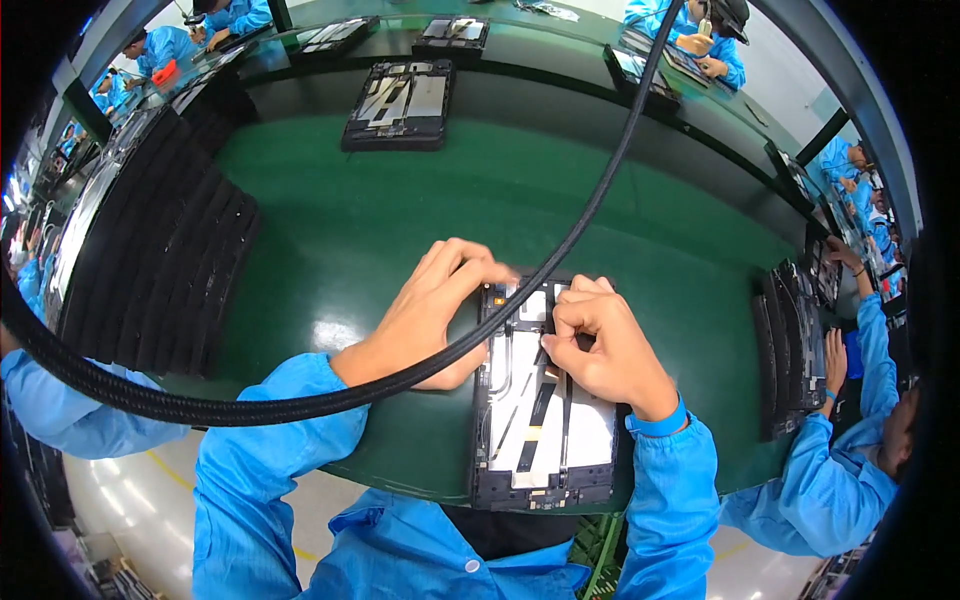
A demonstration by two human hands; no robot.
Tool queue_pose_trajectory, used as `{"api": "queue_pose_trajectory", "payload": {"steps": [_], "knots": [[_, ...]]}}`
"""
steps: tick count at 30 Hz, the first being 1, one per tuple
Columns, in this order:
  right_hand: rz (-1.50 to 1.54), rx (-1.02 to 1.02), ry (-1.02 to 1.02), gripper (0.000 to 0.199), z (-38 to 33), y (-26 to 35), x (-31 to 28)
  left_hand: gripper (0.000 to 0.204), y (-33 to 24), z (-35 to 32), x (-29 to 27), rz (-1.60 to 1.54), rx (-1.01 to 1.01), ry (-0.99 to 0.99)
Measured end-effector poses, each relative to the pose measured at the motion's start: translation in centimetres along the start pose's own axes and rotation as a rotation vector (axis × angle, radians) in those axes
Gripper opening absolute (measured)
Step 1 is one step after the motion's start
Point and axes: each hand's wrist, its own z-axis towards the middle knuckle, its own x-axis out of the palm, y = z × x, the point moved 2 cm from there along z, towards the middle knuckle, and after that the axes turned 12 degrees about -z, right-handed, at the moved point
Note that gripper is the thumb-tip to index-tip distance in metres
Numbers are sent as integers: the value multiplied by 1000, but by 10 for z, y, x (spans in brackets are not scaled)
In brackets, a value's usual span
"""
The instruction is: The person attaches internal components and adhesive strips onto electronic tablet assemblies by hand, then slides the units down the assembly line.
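The right hand [605, 345] touches a black casing [590, 482] holding white panels [590, 432].

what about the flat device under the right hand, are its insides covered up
No, the flat device lies open under the right hand, its dark internal strips showing.

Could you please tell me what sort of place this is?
Probably an electronics assembly or repair workshop: an opened tablet-like device lies on a green bench, a black stack stands at left, and blue-clad co-workers surround it.
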Motion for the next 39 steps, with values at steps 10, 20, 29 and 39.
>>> {"api": "queue_pose_trajectory", "payload": {"steps": [10,20,29,39], "knots": [[-11,-33,-16,32,-5,-7,5,21,-18,-26,8,167,121,-30],[-6,-72,-78,30,-7,-7,6,29,-27,-31,17,254,-27,3],[13,-61,-98,29,-6,-9,6,54,-39,-28,25,319,-36,107],[-133,-76,-196,30,-14,-19,0,38,-15,-23,21,465,232,107]]}}
